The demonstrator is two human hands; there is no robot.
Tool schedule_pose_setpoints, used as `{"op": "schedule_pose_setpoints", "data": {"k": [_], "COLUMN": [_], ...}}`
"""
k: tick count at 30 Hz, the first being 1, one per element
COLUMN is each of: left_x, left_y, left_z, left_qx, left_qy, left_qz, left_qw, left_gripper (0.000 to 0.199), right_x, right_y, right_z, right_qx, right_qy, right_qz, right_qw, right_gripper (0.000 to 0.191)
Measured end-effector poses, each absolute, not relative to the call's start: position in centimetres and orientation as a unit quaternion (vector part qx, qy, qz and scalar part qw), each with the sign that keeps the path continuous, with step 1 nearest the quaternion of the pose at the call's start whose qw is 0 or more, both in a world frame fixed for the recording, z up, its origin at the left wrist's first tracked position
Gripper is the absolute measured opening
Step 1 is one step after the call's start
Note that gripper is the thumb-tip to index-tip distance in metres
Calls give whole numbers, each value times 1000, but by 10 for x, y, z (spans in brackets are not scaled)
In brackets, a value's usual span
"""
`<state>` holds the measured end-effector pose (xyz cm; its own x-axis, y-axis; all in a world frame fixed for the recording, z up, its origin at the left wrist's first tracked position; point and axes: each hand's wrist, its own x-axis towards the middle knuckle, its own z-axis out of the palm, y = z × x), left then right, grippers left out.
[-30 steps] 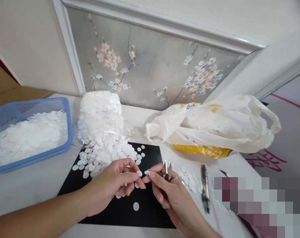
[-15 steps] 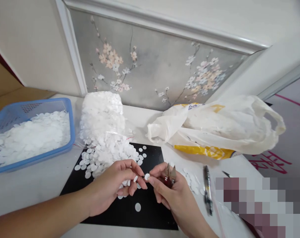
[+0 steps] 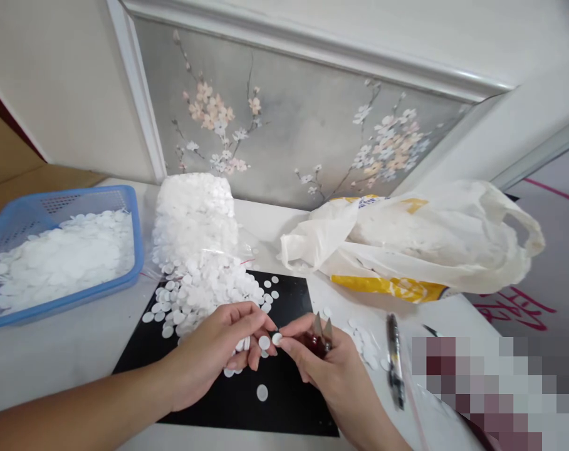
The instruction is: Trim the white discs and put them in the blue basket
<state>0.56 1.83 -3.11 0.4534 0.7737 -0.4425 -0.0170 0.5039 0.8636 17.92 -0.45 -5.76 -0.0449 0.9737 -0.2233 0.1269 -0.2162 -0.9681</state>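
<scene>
My left hand [image 3: 230, 341] curls loosely around several small white discs; one disc [image 3: 264, 342] shows flat side out at its fingers. My right hand [image 3: 319, 357] pinches another white disc [image 3: 277, 339] between thumb and forefinger, close to the left fingertips. Tucked in that same hand are thread snips [image 3: 323, 332], blades pointing up; most of their reddish handle is hidden by the fingers. Both hands are over a black mat [image 3: 247, 416], where a single disc [image 3: 262, 393] lies near the front. Just behind the left hand, a heap of discs [image 3: 204, 285] spills onto the mat from a clear plastic bag [image 3: 195, 207].
A blue basket [image 3: 136, 238] full of white discs stands at the left. At the back right lies a white and yellow plastic carrier bag [image 3: 420, 244]. A pen [image 3: 395, 363] and more scattered discs [image 3: 364, 341] are right of the mat. A flower-patterned panel [image 3: 284, 125] rises behind.
The disc at my left fingers has turned from edge-on to face-on and shifted slightly right. My right hand still pinches its disc, now a little lower.
</scene>
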Motion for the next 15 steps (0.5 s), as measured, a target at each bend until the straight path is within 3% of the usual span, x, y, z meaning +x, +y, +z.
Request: {"op": "schedule_pose_setpoints", "data": {"k": [8, 15], "left_x": [1, -2], "left_y": [24, 27], "left_z": [-35, -31], "left_qx": [425, 390], "left_qy": [486, 503], "left_qz": [299, 318], "left_qw": [703, 703], "left_gripper": [21, 9], "right_x": [178, 178], "right_y": [-1, 0], "right_z": [-63, -70], "right_qx": [-567, -532], "right_qy": [-623, -738], "right_qz": [403, 327], "right_qw": [358, 256], "right_gripper": [8, 16]}}
